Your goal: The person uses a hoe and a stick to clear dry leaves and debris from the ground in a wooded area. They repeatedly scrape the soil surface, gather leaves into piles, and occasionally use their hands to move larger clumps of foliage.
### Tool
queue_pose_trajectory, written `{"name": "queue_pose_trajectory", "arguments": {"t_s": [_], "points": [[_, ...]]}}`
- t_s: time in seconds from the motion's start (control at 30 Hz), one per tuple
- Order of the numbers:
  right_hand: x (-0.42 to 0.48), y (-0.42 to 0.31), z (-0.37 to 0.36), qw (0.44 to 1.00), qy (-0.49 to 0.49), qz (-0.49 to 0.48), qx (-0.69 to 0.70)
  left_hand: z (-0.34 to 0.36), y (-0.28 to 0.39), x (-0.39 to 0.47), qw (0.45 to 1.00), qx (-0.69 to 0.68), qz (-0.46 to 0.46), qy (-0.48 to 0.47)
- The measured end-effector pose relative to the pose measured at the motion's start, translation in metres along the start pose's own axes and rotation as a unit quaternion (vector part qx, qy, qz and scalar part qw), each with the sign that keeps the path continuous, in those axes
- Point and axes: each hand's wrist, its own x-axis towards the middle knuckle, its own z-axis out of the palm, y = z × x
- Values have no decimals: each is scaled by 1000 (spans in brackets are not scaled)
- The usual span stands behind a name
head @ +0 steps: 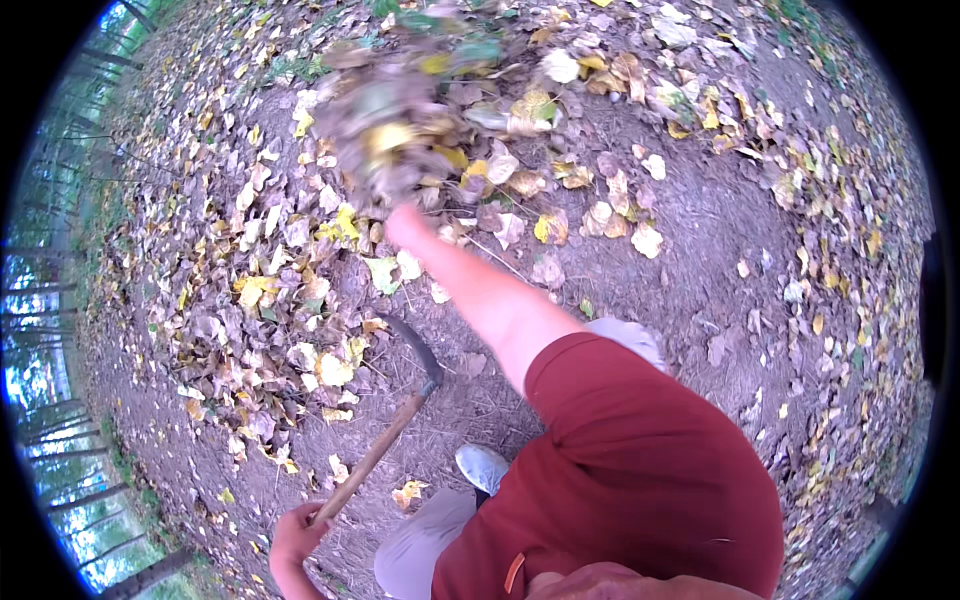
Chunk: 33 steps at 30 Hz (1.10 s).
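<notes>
My left hand (298,534) grips the wooden handle (379,448) of a sickle near its end. The curved dark metal blade (420,351) is over bare soil, its tip close to a heap of dry leaves (255,352). My right arm reaches forward, and my right hand (403,223) is mostly hidden at a blurred clump of brown and yellow leaves (390,127). Motion blur covers the fingers, so their grip on the leaves does not show.
Fallen leaves (832,277) litter the soil (675,217) all around. A light shoe (482,466) and a grey trouser knee (420,544) are below my torso. Tree trunks (45,289) line the left rim. Something dark (932,311) stands at the right rim.
</notes>
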Motion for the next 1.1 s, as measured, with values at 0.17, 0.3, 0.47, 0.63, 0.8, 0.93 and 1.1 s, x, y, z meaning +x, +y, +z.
{"name": "queue_pose_trajectory", "arguments": {"t_s": [0.17,0.3,0.47,0.63,0.8,0.93,1.1], "points": [[-156,-131,28,926,-289,-5,243,-13,48,-73,994,33,-82,63],[-154,-127,7,924,-226,-28,308,-18,76,-64,991,1,-52,121],[-78,-113,-65,922,-33,-98,374,-9,90,-64,967,-190,-103,134],[-34,-83,-178,893,213,-69,391,17,75,-74,911,-364,-97,169],[17,2,-253,846,451,-35,282,15,48,-60,904,-380,-96,173],[-5,57,-301,753,543,113,354,4,41,-51,914,-354,-93,175],[3,175,-332,653,607,348,290,-1,29,-45,914,-350,-85,190]]}}
